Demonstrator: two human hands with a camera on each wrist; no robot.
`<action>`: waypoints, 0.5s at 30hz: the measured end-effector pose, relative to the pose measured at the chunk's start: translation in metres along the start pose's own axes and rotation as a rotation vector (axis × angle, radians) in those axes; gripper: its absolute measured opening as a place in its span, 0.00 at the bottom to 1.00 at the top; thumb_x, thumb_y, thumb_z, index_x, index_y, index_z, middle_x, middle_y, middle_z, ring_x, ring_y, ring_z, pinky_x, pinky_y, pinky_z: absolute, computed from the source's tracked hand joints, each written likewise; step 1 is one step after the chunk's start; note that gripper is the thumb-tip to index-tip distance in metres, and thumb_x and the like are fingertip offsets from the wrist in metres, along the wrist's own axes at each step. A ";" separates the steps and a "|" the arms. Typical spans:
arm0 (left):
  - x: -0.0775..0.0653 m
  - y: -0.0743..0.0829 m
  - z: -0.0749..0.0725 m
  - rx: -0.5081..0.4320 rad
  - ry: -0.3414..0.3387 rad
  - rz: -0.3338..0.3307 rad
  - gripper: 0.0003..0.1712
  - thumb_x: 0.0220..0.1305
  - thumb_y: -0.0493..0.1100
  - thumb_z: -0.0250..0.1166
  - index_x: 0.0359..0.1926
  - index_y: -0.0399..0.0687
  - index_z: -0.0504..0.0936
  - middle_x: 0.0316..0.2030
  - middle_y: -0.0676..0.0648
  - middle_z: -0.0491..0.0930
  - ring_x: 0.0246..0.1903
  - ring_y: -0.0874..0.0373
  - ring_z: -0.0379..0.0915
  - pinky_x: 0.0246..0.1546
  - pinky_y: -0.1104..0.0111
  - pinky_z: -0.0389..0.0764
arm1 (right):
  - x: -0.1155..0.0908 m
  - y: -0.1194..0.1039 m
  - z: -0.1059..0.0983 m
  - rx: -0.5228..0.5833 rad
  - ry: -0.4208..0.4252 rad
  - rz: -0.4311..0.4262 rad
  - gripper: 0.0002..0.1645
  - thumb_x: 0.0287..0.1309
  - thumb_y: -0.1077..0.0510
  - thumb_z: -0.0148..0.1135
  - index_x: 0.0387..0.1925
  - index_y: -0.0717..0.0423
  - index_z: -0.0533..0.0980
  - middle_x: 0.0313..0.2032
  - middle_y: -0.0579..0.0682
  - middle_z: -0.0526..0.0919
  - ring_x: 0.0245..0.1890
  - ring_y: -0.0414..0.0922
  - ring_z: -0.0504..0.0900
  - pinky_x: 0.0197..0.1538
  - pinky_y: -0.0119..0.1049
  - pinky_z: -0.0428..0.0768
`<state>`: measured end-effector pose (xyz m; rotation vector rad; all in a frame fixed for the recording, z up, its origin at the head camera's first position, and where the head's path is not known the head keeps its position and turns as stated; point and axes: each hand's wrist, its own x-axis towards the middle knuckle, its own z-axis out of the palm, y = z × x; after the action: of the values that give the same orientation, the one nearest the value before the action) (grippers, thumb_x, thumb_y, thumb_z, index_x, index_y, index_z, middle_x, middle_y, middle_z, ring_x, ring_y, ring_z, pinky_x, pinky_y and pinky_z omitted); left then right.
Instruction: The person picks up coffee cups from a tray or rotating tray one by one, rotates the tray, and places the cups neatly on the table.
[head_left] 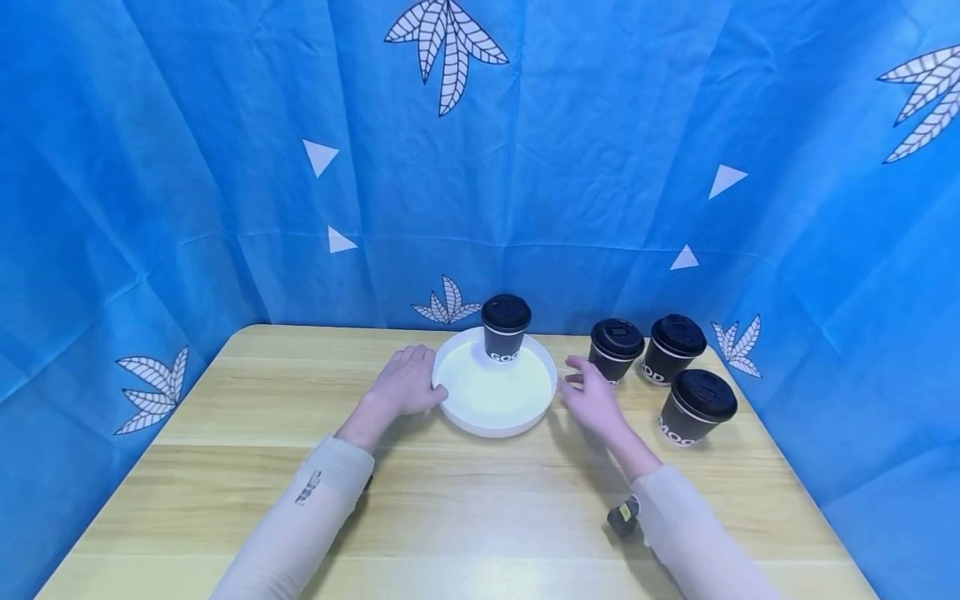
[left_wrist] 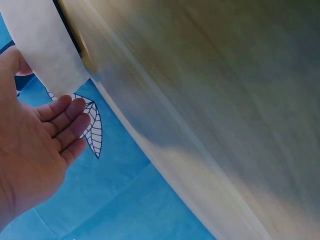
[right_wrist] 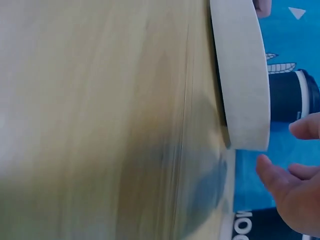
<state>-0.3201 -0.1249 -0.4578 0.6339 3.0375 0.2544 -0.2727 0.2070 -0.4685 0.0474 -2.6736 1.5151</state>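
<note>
A white round tray (head_left: 495,400) with a low wall lies on the table, and one lidded black paper cup (head_left: 505,329) stands in it towards the back. My left hand (head_left: 405,382) is at the tray's left side in the head view. Its thumb overlaps the rim, while the other fingers (left_wrist: 70,125) are loosely extended outside the wall in the left wrist view. My right hand (head_left: 591,398) hovers just off the tray's right side, thumb and fingers spread and slightly bent, holding nothing. In the right wrist view a gap shows between its fingertips (right_wrist: 265,162) and the tray wall (right_wrist: 242,75).
Three more lidded black cups stand on the right: one right behind my right hand (head_left: 615,343), one at the back (head_left: 675,343), and one nearer me (head_left: 696,407). The wooden table (head_left: 465,517) meets blue curtains (head_left: 600,167) at its back and sides.
</note>
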 end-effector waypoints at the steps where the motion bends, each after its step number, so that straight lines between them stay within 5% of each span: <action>1: 0.000 0.000 0.000 -0.001 -0.001 -0.001 0.39 0.63 0.58 0.62 0.62 0.31 0.72 0.55 0.37 0.75 0.53 0.44 0.68 0.64 0.51 0.70 | 0.002 0.001 0.003 0.005 -0.013 0.025 0.37 0.68 0.62 0.58 0.75 0.68 0.61 0.71 0.65 0.69 0.66 0.62 0.75 0.65 0.54 0.77; 15: -0.005 0.010 -0.008 -0.078 0.015 -0.089 0.38 0.69 0.54 0.62 0.65 0.27 0.68 0.56 0.34 0.74 0.53 0.42 0.68 0.64 0.49 0.72 | 0.001 0.006 0.020 0.056 -0.046 0.070 0.34 0.67 0.66 0.58 0.71 0.74 0.64 0.67 0.72 0.71 0.63 0.64 0.78 0.63 0.50 0.80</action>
<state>-0.3119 -0.1193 -0.4483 0.4935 3.0430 0.3738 -0.2750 0.1935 -0.4838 -0.0093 -2.6951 1.6280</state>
